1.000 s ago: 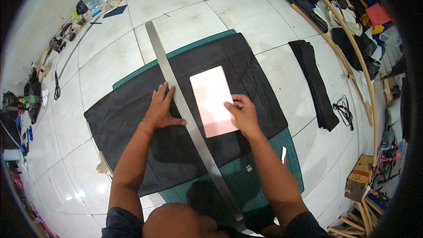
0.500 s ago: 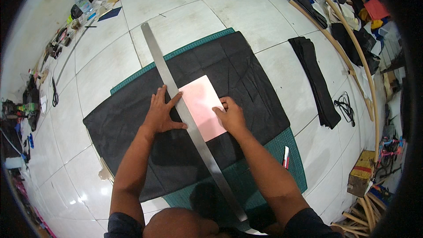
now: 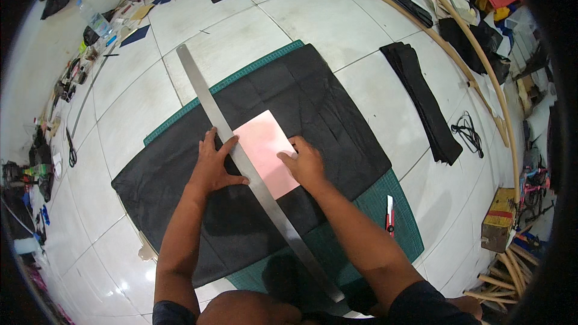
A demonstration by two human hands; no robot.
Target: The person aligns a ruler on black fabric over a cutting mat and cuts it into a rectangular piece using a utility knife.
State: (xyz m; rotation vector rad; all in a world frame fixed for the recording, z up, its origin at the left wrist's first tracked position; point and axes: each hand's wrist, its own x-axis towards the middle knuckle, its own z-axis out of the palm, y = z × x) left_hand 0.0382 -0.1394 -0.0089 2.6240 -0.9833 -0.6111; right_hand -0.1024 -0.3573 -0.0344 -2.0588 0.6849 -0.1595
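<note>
A long steel ruler lies slantwise across a folded black cloth, its ends reaching past the cloth at far left and near right. My left hand presses on the ruler with spread fingers, the thumb and fingertips at its left side. Against the ruler's right edge sits a pink rectangular card, flat on the cloth. My right hand pinches the card's right edge, thumb on top and the other fingers curled at the side. Under the cloth is a green cutting mat, showing at the far and near sides.
A red and white utility knife rests on the mat near my right forearm. A folded black cloth strip and a black cord lie on the tiles at right. Beyond are bent canes and a yellow box. Tools line the left wall.
The whole view has shifted a little, bringing the utility knife further out from behind my right arm. Both hands keep about the same places on the ruler and the card.
</note>
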